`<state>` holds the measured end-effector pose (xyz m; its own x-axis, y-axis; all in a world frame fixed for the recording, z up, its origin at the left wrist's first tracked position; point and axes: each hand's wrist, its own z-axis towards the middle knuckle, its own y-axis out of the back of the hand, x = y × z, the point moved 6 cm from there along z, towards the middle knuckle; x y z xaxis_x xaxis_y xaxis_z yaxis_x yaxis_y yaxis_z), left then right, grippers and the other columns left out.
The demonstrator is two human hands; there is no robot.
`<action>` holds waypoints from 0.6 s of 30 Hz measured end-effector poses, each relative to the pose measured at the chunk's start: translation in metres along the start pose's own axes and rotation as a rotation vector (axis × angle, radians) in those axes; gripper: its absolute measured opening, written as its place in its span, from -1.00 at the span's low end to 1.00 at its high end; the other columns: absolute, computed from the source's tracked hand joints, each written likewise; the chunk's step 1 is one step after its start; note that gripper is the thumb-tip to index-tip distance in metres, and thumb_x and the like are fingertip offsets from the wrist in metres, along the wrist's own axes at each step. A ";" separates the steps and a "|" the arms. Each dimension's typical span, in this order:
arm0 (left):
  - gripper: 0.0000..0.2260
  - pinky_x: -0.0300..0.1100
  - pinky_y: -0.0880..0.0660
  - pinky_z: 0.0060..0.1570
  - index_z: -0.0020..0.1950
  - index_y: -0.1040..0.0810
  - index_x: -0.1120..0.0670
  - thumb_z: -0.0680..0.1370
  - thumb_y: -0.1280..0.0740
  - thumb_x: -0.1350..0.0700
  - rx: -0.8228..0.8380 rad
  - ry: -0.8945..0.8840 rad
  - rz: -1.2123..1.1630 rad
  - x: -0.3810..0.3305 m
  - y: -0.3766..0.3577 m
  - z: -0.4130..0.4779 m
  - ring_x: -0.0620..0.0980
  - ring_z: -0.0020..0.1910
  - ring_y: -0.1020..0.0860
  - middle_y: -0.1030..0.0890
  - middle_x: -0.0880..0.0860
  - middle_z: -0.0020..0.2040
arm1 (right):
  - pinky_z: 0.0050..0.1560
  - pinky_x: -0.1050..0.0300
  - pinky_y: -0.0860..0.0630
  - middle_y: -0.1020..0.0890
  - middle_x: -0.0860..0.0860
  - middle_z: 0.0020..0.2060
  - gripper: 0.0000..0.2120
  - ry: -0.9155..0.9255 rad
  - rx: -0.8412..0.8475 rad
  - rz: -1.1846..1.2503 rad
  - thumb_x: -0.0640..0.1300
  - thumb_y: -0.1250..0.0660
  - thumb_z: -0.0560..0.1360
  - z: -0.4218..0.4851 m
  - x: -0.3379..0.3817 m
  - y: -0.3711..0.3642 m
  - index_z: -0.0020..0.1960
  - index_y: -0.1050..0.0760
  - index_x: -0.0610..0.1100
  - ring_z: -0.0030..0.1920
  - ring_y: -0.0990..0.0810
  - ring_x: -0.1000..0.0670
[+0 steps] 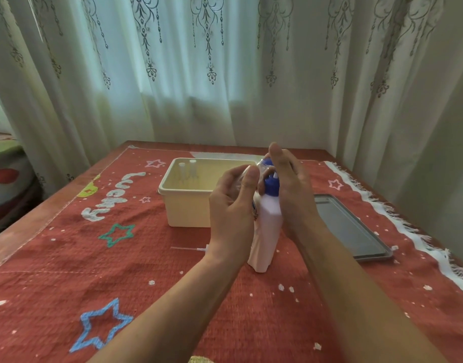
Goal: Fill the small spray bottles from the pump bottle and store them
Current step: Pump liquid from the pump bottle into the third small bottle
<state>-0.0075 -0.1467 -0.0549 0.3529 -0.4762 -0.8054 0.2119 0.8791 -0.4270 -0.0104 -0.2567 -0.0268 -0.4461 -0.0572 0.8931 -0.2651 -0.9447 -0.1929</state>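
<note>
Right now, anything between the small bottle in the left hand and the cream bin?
Nothing visible. The open bin sits just behind the left hand and its small spray bottle; two capped bottles stand in its far-left corner.

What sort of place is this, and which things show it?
Probably a room in a home: sheer white embroidered curtains hang behind the table, a red woven cloth with painted stars covers it, and what looks like colourful patterned bedding shows at left.

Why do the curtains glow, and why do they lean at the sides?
Head view: daylight shines through the curtains; the wide-angle lens bows their side folds; the clear small bottle in the left hand looks faint.
</note>
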 end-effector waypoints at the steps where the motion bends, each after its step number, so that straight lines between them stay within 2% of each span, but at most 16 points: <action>1: -0.85 -0.22 -0.55 -0.17 0.11 -0.60 0.15 0.62 -0.31 0.11 -0.004 0.001 0.001 0.001 0.001 0.000 -0.12 -0.21 -0.64 -0.68 -0.02 -0.19 | -0.31 0.19 -0.49 -0.52 -0.04 -0.37 -0.73 0.011 0.001 -0.007 -0.01 -0.29 0.62 0.000 0.000 0.000 -0.14 -0.49 -0.17 -0.39 -0.48 0.01; 3: -0.83 -0.16 -0.55 -0.14 0.11 -0.60 0.13 0.62 -0.32 0.08 -0.009 0.003 0.008 0.003 0.003 -0.001 -0.09 -0.21 -0.62 -0.67 0.00 -0.19 | -0.35 0.21 -0.47 -0.51 -0.04 -0.36 -0.77 0.037 0.007 -0.030 -0.14 -0.25 0.64 0.000 0.002 -0.001 -0.18 -0.46 -0.18 -0.39 -0.47 0.04; 5: -0.83 -0.09 -0.59 -0.06 0.11 -0.61 0.12 0.61 -0.32 0.06 -0.013 0.005 0.018 0.003 0.004 -0.001 -0.02 -0.12 -0.66 -0.69 0.04 -0.12 | -0.35 0.23 -0.47 -0.51 -0.03 -0.37 -0.77 0.052 0.014 -0.044 -0.19 -0.23 0.64 -0.001 0.002 -0.001 -0.19 -0.46 -0.17 -0.39 -0.47 0.06; 7: -0.84 -0.09 -0.61 -0.02 0.10 -0.61 0.11 0.60 -0.33 0.06 -0.012 0.009 0.021 0.002 0.003 -0.001 0.00 -0.06 -0.68 -0.70 0.03 -0.08 | -0.34 0.25 -0.48 -0.53 -0.01 -0.35 -0.77 0.046 0.009 -0.050 -0.15 -0.24 0.65 -0.002 0.003 -0.001 -0.18 -0.48 -0.15 -0.39 -0.50 0.08; 11: -0.84 -0.11 -0.60 -0.07 0.11 -0.60 0.12 0.61 -0.32 0.07 -0.008 0.018 0.006 0.002 0.002 0.000 -0.02 -0.11 -0.66 -0.69 0.05 -0.11 | -0.33 0.23 -0.50 -0.55 0.03 -0.40 -0.75 0.007 -0.013 -0.026 -0.01 -0.27 0.62 -0.002 0.003 -0.002 -0.13 -0.50 -0.15 -0.40 -0.50 0.07; 15: -0.81 -0.05 -0.59 -0.05 0.13 -0.60 0.15 0.61 -0.32 0.07 -0.021 0.020 0.003 0.005 0.004 -0.002 0.01 -0.11 -0.66 -0.69 0.08 -0.10 | -0.32 0.19 -0.48 -0.52 0.00 -0.36 -0.76 0.032 0.010 -0.056 -0.15 -0.25 0.64 -0.001 0.002 -0.002 -0.21 -0.48 -0.11 -0.36 -0.48 0.03; 18: -0.80 -0.13 -0.61 -0.06 0.15 -0.59 0.19 0.61 -0.32 0.11 -0.024 0.025 -0.015 0.003 0.003 -0.001 -0.01 -0.08 -0.67 -0.70 0.09 -0.07 | -0.32 0.24 -0.50 -0.53 0.02 -0.35 -0.78 0.020 0.003 -0.026 -0.16 -0.24 0.64 -0.002 0.003 -0.001 -0.19 -0.48 -0.12 -0.37 -0.50 0.08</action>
<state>-0.0067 -0.1451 -0.0592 0.3265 -0.4893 -0.8087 0.1948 0.8720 -0.4490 -0.0128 -0.2553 -0.0250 -0.4560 -0.0258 0.8896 -0.2745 -0.9468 -0.1682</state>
